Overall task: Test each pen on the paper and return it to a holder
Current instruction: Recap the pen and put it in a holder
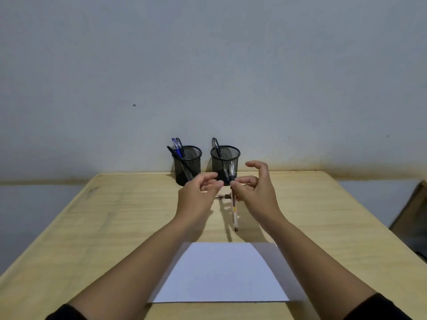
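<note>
Two black mesh holders stand at the table's far edge. The left holder (188, 165) has several blue and black pens, and the right holder (225, 161) has one black pen (216, 147). My right hand (255, 192) pinches a pale-bodied pen (235, 211) held nearly upright in front of the right holder. Its dark, clear cap end (231, 170) points up and its lower end hangs above the table. My left hand (198, 196) is just left of the pen with its fingers loosely curled, holding nothing. A white sheet of paper (221, 273) lies near me.
The wooden table (115, 227) backs onto a grey wall. A small thin object (220, 196) lies on the table behind my hands, mostly hidden. A dark object (413, 211) stands off the table's right edge.
</note>
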Tool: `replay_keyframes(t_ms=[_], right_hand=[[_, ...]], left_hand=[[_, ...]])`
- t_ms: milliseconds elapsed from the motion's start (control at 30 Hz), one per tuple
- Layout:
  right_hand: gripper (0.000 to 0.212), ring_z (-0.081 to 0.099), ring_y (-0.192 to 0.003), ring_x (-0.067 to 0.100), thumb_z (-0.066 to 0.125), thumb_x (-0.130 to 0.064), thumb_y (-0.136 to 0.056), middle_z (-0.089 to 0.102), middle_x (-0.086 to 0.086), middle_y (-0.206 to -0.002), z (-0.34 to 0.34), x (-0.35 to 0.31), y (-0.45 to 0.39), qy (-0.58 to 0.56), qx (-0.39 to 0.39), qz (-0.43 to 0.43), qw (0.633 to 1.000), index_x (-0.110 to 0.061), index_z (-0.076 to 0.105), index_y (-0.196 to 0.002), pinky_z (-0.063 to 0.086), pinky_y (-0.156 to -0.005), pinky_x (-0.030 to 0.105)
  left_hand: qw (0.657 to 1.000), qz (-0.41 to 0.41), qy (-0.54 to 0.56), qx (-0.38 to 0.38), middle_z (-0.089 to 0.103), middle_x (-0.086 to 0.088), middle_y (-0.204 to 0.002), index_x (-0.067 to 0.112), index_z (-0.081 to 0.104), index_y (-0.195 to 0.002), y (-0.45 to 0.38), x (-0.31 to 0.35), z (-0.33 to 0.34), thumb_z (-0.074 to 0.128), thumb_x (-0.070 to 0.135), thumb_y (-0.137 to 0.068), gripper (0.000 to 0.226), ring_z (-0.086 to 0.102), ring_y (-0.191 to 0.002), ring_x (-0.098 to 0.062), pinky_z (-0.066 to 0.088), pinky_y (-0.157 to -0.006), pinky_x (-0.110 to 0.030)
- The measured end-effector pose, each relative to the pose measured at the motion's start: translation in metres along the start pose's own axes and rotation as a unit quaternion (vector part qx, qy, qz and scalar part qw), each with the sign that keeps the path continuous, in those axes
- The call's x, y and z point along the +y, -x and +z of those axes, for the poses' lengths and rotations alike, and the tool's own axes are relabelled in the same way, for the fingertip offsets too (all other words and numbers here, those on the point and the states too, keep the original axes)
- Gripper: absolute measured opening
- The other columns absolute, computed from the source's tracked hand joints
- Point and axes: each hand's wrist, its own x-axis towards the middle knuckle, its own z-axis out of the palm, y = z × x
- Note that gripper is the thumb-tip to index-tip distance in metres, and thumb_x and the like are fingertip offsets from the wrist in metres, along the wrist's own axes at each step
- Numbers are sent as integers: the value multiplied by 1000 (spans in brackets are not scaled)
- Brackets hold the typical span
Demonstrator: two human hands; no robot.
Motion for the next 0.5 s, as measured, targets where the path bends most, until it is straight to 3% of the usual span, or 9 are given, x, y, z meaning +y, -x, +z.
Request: replay_keyframes(t_ms=[100,167,233,300,367,433,500], right_hand=[[24,57,-63,18,69,-7,-78,70,1,-75,11,-15,3,0,-63,-16,998,-19,57,-95,49,-64,26],[15,55,-65,19,70,-6,-78,66,1,-70,18,-22,5,13,-91,-33,995,-19,63,-82,48,-63,24],[15,56,-61,14,72,-7,-78,64,-1,-67,25,-28,9,29,-122,-42,991,-20,65,-77,46,-60,19],[11,57,-54,6,72,-9,-79,64,-2,-63,30,-34,13,32,-160,-36,986,-18,67,-78,42,-53,12],[4,59,-53,3,72,-13,-80,65,1,-66,32,-41,15,42,-200,-25,978,-14,69,-83,42,-52,13],[7,58,-54,7,71,-15,-81,66,4,-71,33,-47,18,27,-225,-8,974,-11,70,-87,43,-53,17],[7,57,-55,9,69,-12,-83,67,4,-72,38,-50,21,-31,-224,23,974,-10,69,-89,45,-55,19]], left_hand=[[999,35,17,11,64,9,-105,26,56,-127,-7,10,-22,61,21,-88,40,62,-94,-6,45,-69,0],[999,47,7,3,67,6,-101,26,60,-122,-6,12,-35,62,20,-87,35,64,-96,-10,45,-82,-10],[999,46,3,4,69,3,-88,25,67,-108,-1,11,-48,64,21,-85,23,65,-85,-6,45,-78,-13],[999,33,37,14,66,6,-73,22,68,-96,4,8,-60,65,18,-85,13,60,-64,8,44,-67,-6],[995,7,86,42,64,12,-61,23,66,-87,7,2,-76,64,14,-86,9,55,-53,10,45,-66,-11],[986,-26,147,81,66,12,-60,25,63,-81,10,-6,-93,63,12,-86,14,57,-60,5,47,-70,-16],[974,-57,192,108,66,6,-68,24,62,-80,14,-13,-109,62,11,-87,14,57,-70,-4,50,-66,-13]])
